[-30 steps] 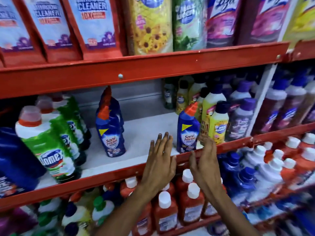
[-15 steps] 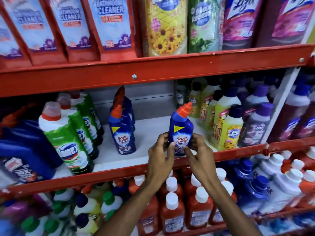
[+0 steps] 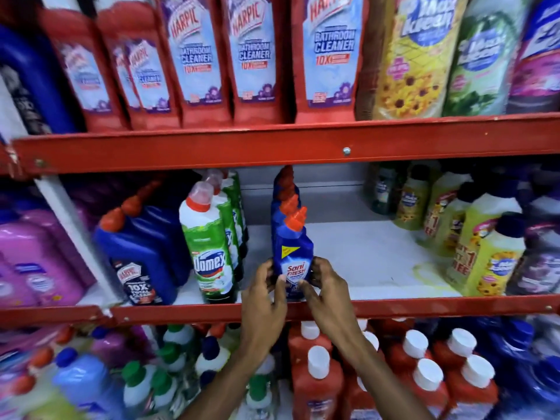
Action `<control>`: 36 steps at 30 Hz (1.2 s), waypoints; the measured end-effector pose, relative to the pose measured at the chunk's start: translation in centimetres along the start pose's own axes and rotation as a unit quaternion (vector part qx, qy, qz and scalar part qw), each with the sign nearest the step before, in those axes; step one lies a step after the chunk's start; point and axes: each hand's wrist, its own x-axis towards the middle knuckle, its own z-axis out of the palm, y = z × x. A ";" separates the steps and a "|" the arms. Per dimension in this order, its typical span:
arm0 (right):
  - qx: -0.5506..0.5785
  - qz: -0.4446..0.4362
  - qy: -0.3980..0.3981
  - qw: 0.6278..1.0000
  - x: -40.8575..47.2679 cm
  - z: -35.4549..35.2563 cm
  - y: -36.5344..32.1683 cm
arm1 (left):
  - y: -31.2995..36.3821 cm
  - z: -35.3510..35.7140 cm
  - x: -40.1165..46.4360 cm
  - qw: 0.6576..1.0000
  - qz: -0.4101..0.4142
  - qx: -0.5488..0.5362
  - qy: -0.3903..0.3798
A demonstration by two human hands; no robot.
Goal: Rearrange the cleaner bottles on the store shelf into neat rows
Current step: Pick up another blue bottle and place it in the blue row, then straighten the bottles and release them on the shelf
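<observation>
- Both hands grip one blue Sani Fresh bottle (image 3: 292, 262) low on its body: the left hand (image 3: 265, 294) wraps its left side, the right hand (image 3: 328, 291) its right side, fingers curled onto the label.
- The bottle stands upright at the front edge of the middle shelf (image 3: 363, 259), its orange cap (image 3: 295, 219) angled to the right.
- Directly behind it, away from the hands, more blue bottles with orange caps (image 3: 285, 189) line up toward the back wall.
- Just left of the left hand stands a row of green Domex bottles (image 3: 210, 256); further left, dark blue Harpic bottles (image 3: 142, 256).
- Right of the right hand, the white shelf surface is bare, then come yellow bottles (image 3: 491, 262) well apart from the hands.
- Below the wrists, red bottles with white caps (image 3: 318, 380) fill the lower shelf.
</observation>
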 end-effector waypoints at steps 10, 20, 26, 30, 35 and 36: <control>0.093 0.083 0.027 0.992 -0.4 0.8 0.0 | -1.2 -0.4 -0.3 0.991 -0.088 -0.059 -0.081; 0.206 0.154 -0.045 0.965 2.3 2.5 1.1 | 0.2 1.0 1.4 0.924 -0.214 -0.296 -0.114; 0.196 0.163 -0.029 0.967 2.3 2.5 0.9 | 0.3 1.1 1.5 0.925 -0.206 -0.295 -0.126; 0.207 0.128 0.021 0.970 0.9 1.9 -1.2 | 0.9 -0.1 1.2 0.943 -0.193 -0.244 -0.120; 0.173 -0.024 0.271 0.947 -2.3 3.2 -4.4 | 1.0 -5.3 -1.6 0.985 -0.080 -0.155 0.001; 0.170 -0.047 0.271 0.946 -2.9 4.3 -4.7 | 0.5 -6.8 -2.2 0.988 -0.047 -0.141 0.036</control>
